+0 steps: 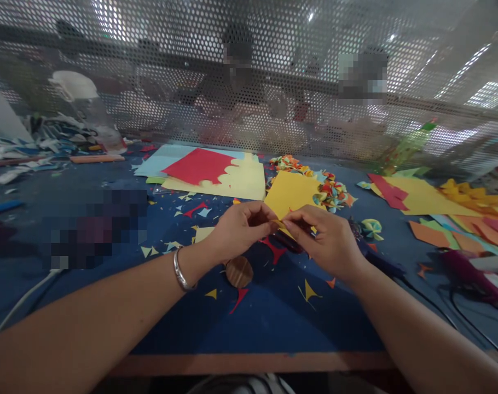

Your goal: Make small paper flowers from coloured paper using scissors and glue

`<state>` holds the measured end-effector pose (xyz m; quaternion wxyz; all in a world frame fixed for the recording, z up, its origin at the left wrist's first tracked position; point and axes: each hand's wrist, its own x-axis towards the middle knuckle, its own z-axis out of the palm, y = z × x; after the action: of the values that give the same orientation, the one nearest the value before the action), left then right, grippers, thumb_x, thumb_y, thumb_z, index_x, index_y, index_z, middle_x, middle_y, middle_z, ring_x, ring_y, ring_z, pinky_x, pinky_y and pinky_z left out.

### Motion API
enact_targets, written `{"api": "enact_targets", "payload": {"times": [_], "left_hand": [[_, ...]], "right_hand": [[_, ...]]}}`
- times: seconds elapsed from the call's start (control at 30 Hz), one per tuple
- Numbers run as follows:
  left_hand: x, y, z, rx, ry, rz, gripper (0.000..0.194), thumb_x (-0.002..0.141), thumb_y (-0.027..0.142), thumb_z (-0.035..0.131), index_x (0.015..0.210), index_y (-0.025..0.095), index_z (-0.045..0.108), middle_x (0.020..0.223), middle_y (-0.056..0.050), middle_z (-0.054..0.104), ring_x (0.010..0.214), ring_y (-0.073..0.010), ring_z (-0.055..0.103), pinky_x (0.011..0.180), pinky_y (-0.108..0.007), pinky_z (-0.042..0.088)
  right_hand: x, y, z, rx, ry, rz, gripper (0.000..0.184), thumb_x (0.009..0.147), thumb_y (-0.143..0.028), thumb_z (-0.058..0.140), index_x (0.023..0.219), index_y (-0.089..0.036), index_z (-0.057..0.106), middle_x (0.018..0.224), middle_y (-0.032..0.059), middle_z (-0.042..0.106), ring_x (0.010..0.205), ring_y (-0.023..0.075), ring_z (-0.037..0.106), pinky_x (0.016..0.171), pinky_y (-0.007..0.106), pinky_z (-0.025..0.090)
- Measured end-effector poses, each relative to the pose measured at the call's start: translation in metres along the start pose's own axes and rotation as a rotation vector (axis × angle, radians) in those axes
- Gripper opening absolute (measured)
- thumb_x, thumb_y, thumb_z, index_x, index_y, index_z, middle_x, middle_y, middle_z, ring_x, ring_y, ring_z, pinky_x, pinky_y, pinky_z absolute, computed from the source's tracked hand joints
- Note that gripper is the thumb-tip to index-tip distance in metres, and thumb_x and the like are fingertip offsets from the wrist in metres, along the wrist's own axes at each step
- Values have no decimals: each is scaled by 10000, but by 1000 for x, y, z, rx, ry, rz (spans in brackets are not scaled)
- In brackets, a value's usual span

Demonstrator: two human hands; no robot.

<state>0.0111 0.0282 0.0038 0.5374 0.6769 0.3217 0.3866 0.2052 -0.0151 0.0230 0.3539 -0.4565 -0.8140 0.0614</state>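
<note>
My left hand (245, 227), a silver bangle on its wrist, and my right hand (325, 236) meet over the middle of the table. Both pinch a small yellow paper piece (278, 223) between thumb and fingertips; its shape is mostly covered by the fingers. Under them lies a dark glossy object (289, 241), partly hidden, whose kind I cannot make out. A round brown disc (239, 272) rests below my left hand. Just behind my hands is a yellow sheet (292, 191), with a heap of small multicoloured folded paper pieces (335, 191) beside it.
Pale yellow, blue and red sheets (200, 166), some with scalloped edges, lie further back. Paper scraps dot the blue tabletop (249, 334). A purple tool (479, 276) with a cord is at right, near more coloured sheets (429, 197). A perforated screen (171, 82) stands behind, people beyond it.
</note>
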Motion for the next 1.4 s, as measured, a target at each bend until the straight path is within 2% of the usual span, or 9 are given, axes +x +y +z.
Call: {"api": "enact_targets", "payload": {"times": [0.13, 0.33, 0.43, 0.53, 0.7, 0.87, 1.0, 1.4], "left_hand": [[-1, 1, -1, 117, 32, 5, 131, 781, 300, 649, 767, 171, 636, 642, 11, 593, 557, -87, 469, 541, -239, 349], [-1, -3, -1, 220, 75, 24, 82, 780, 268, 629, 792, 188, 629, 713, -5, 641, 594, -100, 521, 561, -247, 385], [0, -5, 1, 29, 81, -14, 126, 766, 258, 657, 856, 182, 611, 774, -10, 650, 664, -111, 581, 641, -259, 440], [0, -3, 4, -224, 97, -99, 154, 767, 267, 680, 843, 167, 591, 743, -12, 651, 676, -118, 615, 677, -275, 472], [-3, 4, 8, -425, 143, -195, 185, 728, 261, 760, 811, 137, 651, 721, -14, 672, 653, -103, 632, 686, -263, 492], [-4, 5, 9, -520, 178, -252, 160, 725, 270, 777, 793, 142, 709, 732, -23, 695, 695, -120, 668, 760, -291, 526], [-5, 6, 10, -612, 186, -281, 185, 714, 260, 788, 858, 153, 745, 708, -10, 692, 745, -142, 697, 837, -322, 534], [-5, 6, 11, -604, 213, -259, 197, 694, 243, 795, 867, 157, 757, 706, -11, 693, 675, -103, 638, 783, -294, 528]], "right_hand": [[-1, 0, 1, 35, -19, 41, 168, 944, -298, 554, 907, -191, 678, 819, 36, 671, 734, 142, 607, 661, 278, 465], [-1, 3, 6, 35, -20, 49, 129, 925, -257, 575, 922, -189, 684, 827, 29, 682, 728, 136, 616, 657, 275, 475], [-1, 3, 7, 29, 31, 27, 114, 920, -242, 583, 921, -190, 684, 809, 23, 676, 728, 136, 613, 666, 279, 477], [-2, 3, 8, -1, 103, -21, 107, 920, -223, 578, 917, -198, 682, 808, 28, 682, 746, 148, 621, 698, 301, 489], [-2, 2, 10, -74, 154, -114, 118, 915, -188, 576, 955, -198, 687, 847, 48, 708, 797, 170, 643, 748, 335, 516], [-5, 1, 13, -129, 200, -162, 128, 907, -167, 587, 971, -198, 693, 838, 50, 716, 799, 174, 653, 752, 341, 527], [-6, 1, 13, -157, 203, -170, 138, 907, -167, 585, 982, -203, 695, 859, 53, 725, 802, 176, 657, 754, 346, 527], [-6, -1, 17, -127, 173, -166, 132, 896, -191, 606, 999, -202, 688, 883, 53, 727, 812, 175, 650, 759, 344, 526]]}}
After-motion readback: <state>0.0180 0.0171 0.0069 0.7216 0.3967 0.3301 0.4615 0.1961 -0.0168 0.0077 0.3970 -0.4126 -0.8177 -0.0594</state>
